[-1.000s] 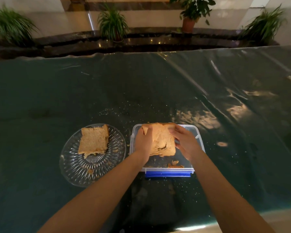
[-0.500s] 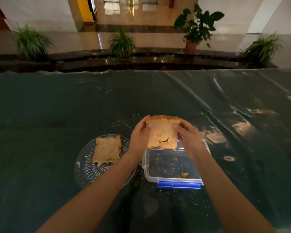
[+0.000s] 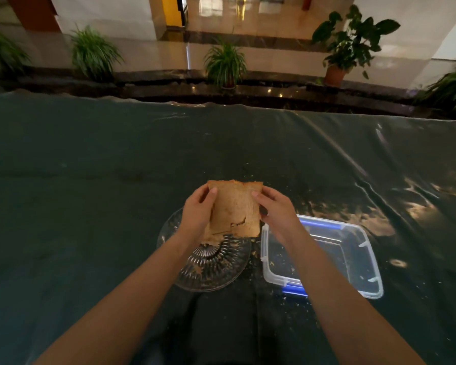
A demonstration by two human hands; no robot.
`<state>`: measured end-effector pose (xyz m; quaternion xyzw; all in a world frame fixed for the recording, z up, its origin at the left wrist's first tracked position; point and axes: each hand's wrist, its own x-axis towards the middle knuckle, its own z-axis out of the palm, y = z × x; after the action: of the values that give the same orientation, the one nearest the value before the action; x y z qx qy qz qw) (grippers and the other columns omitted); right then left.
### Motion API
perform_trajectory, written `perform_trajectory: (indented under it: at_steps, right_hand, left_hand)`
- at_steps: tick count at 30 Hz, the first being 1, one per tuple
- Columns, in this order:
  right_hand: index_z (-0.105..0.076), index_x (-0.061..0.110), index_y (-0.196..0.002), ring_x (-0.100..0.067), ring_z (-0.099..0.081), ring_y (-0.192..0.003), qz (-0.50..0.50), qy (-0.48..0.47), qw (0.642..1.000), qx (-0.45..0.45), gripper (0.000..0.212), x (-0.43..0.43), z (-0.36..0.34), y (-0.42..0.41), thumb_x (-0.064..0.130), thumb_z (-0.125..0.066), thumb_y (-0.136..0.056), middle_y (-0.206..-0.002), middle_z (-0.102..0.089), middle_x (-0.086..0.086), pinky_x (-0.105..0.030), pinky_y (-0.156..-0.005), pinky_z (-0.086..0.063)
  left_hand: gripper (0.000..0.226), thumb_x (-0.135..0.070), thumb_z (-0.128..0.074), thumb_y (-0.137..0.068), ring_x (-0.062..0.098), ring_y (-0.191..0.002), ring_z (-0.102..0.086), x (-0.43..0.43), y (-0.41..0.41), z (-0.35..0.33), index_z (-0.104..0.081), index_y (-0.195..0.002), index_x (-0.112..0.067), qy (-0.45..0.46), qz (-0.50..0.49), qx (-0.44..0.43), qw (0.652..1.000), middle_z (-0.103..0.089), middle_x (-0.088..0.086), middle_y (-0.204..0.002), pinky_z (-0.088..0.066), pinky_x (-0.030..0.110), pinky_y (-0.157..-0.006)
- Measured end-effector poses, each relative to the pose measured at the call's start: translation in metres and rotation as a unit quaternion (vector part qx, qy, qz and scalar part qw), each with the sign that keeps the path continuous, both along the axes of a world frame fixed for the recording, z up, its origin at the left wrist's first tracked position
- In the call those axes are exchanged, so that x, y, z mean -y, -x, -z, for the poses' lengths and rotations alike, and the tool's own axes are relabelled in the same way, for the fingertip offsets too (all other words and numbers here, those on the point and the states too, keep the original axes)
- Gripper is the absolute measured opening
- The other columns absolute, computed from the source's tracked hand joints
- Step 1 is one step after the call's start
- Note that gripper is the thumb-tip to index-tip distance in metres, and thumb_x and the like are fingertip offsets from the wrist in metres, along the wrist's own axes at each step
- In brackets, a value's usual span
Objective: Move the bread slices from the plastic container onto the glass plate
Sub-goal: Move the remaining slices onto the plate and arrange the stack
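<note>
A brown bread slice [image 3: 233, 209] with a tear near its lower edge hangs upright above the glass plate [image 3: 216, 267]. My left hand [image 3: 196, 214] grips its left edge and my right hand [image 3: 277, 209] grips its right edge. The slice and my hands hide the far half of the plate, so the slice lying there is mostly out of sight. To the right of the plate sits the clear plastic container [image 3: 363, 241] with blue clips, holding only crumbs.
A dark shiny sheet [image 3: 90, 180] covers the table, with crumbs scattered around the plate and container. Potted plants [image 3: 225, 64] line a dark ledge beyond the far edge.
Both hands lifted the bread slice out of the container and carried it left, from above the container to above the plate. The view has also shifted.
</note>
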<state>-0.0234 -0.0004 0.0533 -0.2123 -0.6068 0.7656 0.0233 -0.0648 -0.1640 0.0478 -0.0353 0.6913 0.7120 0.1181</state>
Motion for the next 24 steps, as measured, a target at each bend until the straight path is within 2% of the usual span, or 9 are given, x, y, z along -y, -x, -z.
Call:
perform_trajectory:
  at_steps: [1, 5, 11, 13, 15, 17, 19, 22, 24]
  right_hand:
    - [-0.065, 0.017, -0.105, -0.008, -0.068, -0.077, -0.001, 0.010, 1.000, 0.011, 0.018, 0.008, 0.004, 0.004, 0.014, -0.059, -0.088, -0.092, -0.070, 0.003, -0.021, -0.057, -0.054]
    - [-0.062, 0.013, -0.115, -0.015, -0.062, -0.084, 0.004, 0.027, 0.996, 0.086, 0.026, 0.036, 0.021, 0.020, 0.015, -0.057, -0.089, -0.096, -0.067, -0.001, -0.028, -0.064, -0.050]
    - [-0.061, 0.005, -0.114, -0.018, -0.058, -0.079, 0.037, 0.016, 0.988, 0.146, 0.027, 0.065, 0.050, 0.038, 0.008, -0.056, -0.088, -0.095, -0.063, -0.008, -0.035, -0.068, -0.051]
    - [-0.062, 0.005, -0.112, -0.021, -0.059, -0.084, 0.047, -0.001, 0.986, 0.162, 0.025, 0.069, 0.060, 0.043, 0.009, -0.056, -0.089, -0.101, -0.064, -0.010, -0.041, -0.077, -0.054]
    - [-0.066, 0.009, -0.098, -0.023, -0.059, -0.086, 0.054, -0.023, 0.983, 0.172, 0.014, 0.071, 0.069, 0.046, 0.010, -0.055, -0.089, -0.094, -0.064, -0.008, -0.043, -0.085, -0.054]
    - [-0.067, 0.009, -0.087, -0.021, -0.057, -0.079, 0.061, -0.060, 0.980, 0.177, 0.012, 0.072, 0.079, 0.050, 0.010, -0.055, -0.088, -0.080, -0.062, -0.004, -0.037, -0.077, -0.051]
    - [-0.067, 0.006, -0.098, -0.017, -0.055, -0.069, 0.075, -0.102, 0.975, 0.184, 0.016, 0.074, 0.089, 0.053, 0.011, -0.055, -0.088, -0.072, -0.058, 0.001, -0.034, -0.069, -0.047]
    - [-0.062, 0.008, -0.111, -0.009, -0.055, -0.068, 0.088, -0.153, 0.965, 0.192, 0.025, 0.075, 0.101, 0.058, 0.014, -0.057, -0.088, -0.087, -0.063, -0.002, -0.031, -0.067, -0.051]
    - [-0.058, 0.010, -0.117, -0.005, -0.053, -0.069, 0.079, -0.165, 0.963, 0.197, 0.031, 0.075, 0.108, 0.061, 0.017, -0.057, -0.087, -0.098, -0.061, -0.003, -0.022, -0.057, -0.047]
  left_hand:
    - [0.017, -0.024, -0.051, -0.094, 0.001, -0.084, -0.065, 0.007, 0.004, 0.004, -0.066, -0.101, -0.025, 0.007, -0.007, 0.012, 1.000, -0.067, -0.012, -0.094, -0.052, 0.011, -0.059]
    - [0.028, -0.025, -0.048, -0.095, 0.016, -0.102, -0.060, 0.027, 0.018, 0.021, -0.061, -0.118, -0.015, 0.050, -0.008, 0.062, 0.997, -0.064, -0.004, -0.103, -0.052, 0.031, -0.083]
    - [0.033, -0.020, -0.049, -0.094, 0.023, -0.112, -0.057, 0.044, 0.035, 0.044, -0.057, -0.126, -0.012, 0.119, 0.031, 0.099, 0.987, -0.061, 0.006, -0.123, -0.051, 0.040, -0.094]
    - [0.034, -0.012, -0.051, -0.092, 0.024, -0.114, -0.056, 0.045, 0.040, 0.051, -0.056, -0.126, -0.011, 0.145, 0.040, 0.100, 0.983, -0.061, 0.007, -0.125, -0.051, 0.039, -0.094]
    - [0.037, -0.005, -0.050, -0.090, 0.025, -0.115, -0.056, 0.046, 0.044, 0.058, -0.056, -0.126, -0.011, 0.170, 0.044, 0.098, 0.980, -0.060, 0.008, -0.125, -0.050, 0.040, -0.095]
    - [0.039, -0.002, -0.050, -0.089, 0.026, -0.116, -0.056, 0.046, 0.046, 0.066, -0.057, -0.125, -0.011, 0.194, 0.047, 0.096, 0.975, -0.061, 0.009, -0.125, -0.051, 0.041, -0.096]
    - [0.040, -0.002, -0.052, -0.087, 0.026, -0.116, -0.056, 0.046, 0.047, 0.072, -0.057, -0.126, -0.011, 0.216, 0.045, 0.093, 0.971, -0.062, 0.009, -0.124, -0.050, 0.040, -0.096]
    - [0.044, -0.004, -0.054, -0.086, 0.025, -0.118, -0.055, 0.048, 0.048, 0.080, -0.053, -0.130, -0.012, 0.246, 0.050, 0.088, 0.964, -0.060, 0.008, -0.127, -0.048, 0.040, -0.099]
    - [0.045, -0.006, -0.054, -0.087, 0.025, -0.119, -0.055, 0.049, 0.049, 0.083, -0.052, -0.131, -0.012, 0.256, 0.056, 0.081, 0.962, -0.060, 0.008, -0.129, -0.047, 0.038, -0.099]
